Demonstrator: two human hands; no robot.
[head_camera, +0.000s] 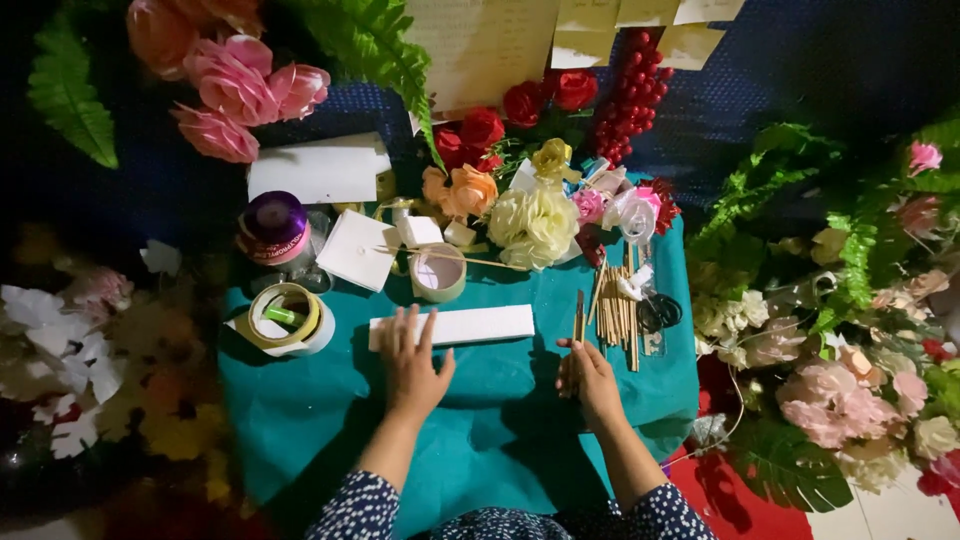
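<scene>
Fingers of the left hand lay flat and spread on the near end of a long white foam block, which rested on the teal cloth. The right hand was closed around a thin brown stick, held upright just beside a bundle of wooden sticks. A tape roll sat to the left.

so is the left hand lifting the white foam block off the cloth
No, the left hand lies flat on the white foam block, which rests on the teal cloth.
</scene>
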